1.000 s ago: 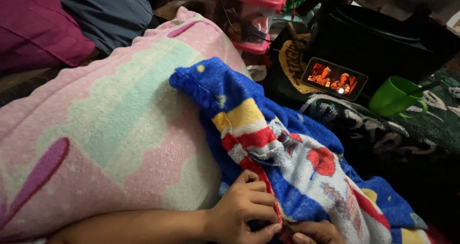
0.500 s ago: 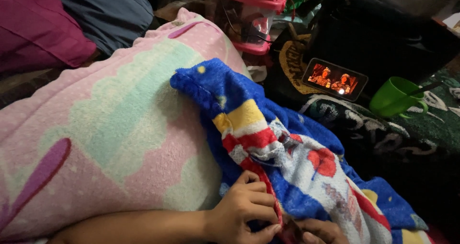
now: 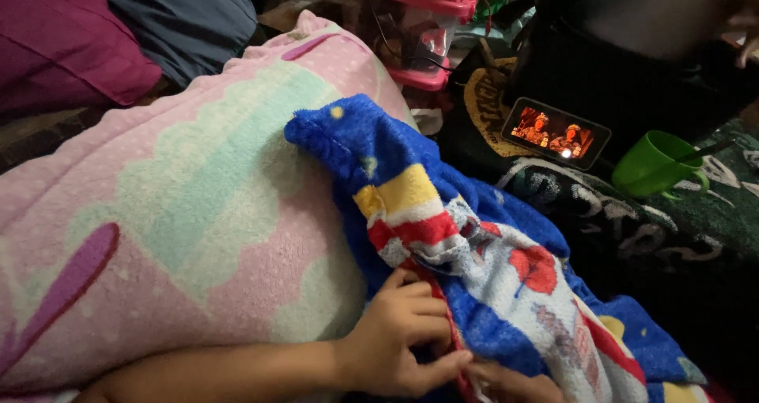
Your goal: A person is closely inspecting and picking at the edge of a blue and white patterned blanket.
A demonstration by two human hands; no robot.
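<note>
— What are the hands doing?

— The left hand [image 3: 399, 336] curls its fingers over the edge of a blue blanket [image 3: 482, 292], pinching the fleece. The right hand [image 3: 510, 383] is mostly out of view at the bottom; only its fingers show against the cloth, so I cannot tell its grip.

— Where does the blanket lie?

— Draped against a pink pillow [image 3: 174, 221], trailing down to the right. A lit phone [image 3: 556, 132] and green cup [image 3: 652, 164] sit beyond.

— How would it handle?

— Soft, light, floppy, I'd judge; best gathered at the hem, where the left hand has it.
</note>
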